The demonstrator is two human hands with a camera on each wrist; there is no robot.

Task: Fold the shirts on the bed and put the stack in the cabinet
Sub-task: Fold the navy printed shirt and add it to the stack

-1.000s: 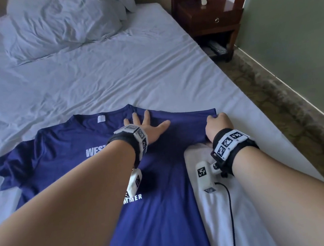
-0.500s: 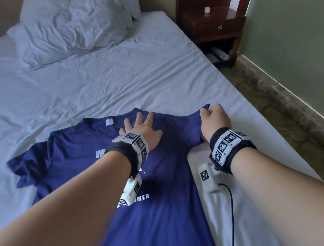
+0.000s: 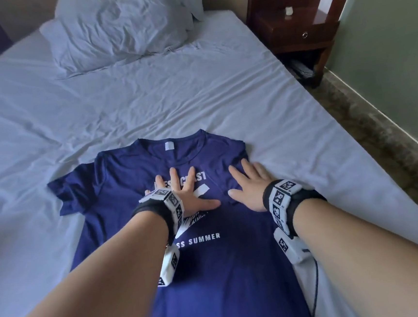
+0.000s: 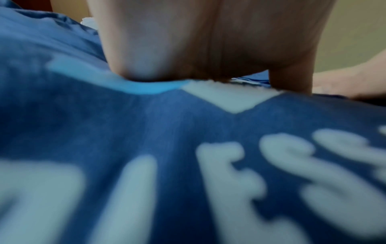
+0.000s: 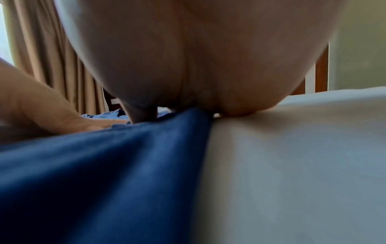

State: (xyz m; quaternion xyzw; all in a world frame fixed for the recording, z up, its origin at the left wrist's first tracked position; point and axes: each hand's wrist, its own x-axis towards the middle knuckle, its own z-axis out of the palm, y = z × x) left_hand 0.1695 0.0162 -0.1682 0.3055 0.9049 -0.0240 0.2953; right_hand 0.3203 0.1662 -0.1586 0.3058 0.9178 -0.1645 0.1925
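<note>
A navy T-shirt [image 3: 134, 180] with white lettering lies face up on the bed [image 3: 223, 101], collar pointing away from me. Its right sleeve is folded inward over the chest. My left hand [image 3: 188, 193] lies flat with spread fingers on the print at the chest. My right hand [image 3: 251, 187] presses flat on the folded right side, near the shirt's edge. The left wrist view shows the palm [image 4: 188, 49] on the blue cloth [image 4: 167, 132] above blurred letters. In the right wrist view the palm [image 5: 198, 66] sits where the shirt edge [image 5: 146, 156] meets the sheet [image 5: 292, 156].
White pillows [image 3: 120, 27] lie at the head of the bed. A dark wooden nightstand [image 3: 297, 29] stands at the back right, beside a green wall [image 3: 397, 66]. Patterned floor [image 3: 378, 143] runs along the bed's right edge. The shirt's left sleeve [image 3: 67, 193] lies spread out.
My right hand was gripping the shirt's right sleeve; it has carried it inward, let go and now lies flat on the fold. My left hand stayed flat on the chest.
</note>
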